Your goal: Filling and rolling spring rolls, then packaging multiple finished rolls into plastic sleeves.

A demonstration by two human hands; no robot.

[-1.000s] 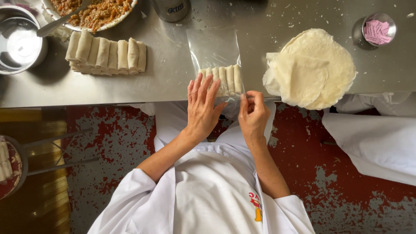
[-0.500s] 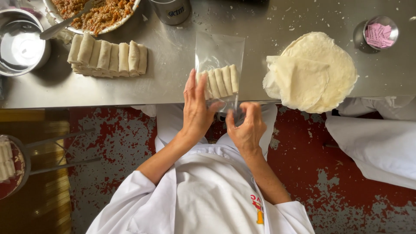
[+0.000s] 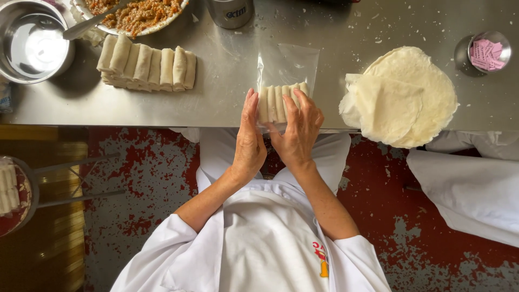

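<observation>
A clear plastic bag [image 3: 287,62] lies on the steel table [image 3: 221,103] at its near edge, with a short row of pale spring rolls [image 3: 273,100] in its lower part. My left hand [image 3: 250,141] stands flat and edge-on against the left end of that row, fingers straight. My right hand [image 3: 298,132] lies over the right side of the rolls, fingers curved across their tops through the plastic. The bag's upper part is empty and flat.
A longer row of rolls [image 3: 147,67] lies at the left, below a plate of minced filling [image 3: 135,13] and beside a steel bowl [image 3: 32,46]. Round wrappers [image 3: 405,94] are stacked at the right, near a small tin of pink slips [image 3: 489,51]. Another person's white sleeve [image 3: 465,184] shows at right.
The bag of rolls has slid away from the table edge. My right hand rose from the bag's near end onto the rolls; my left hand turned edge-on against them.
</observation>
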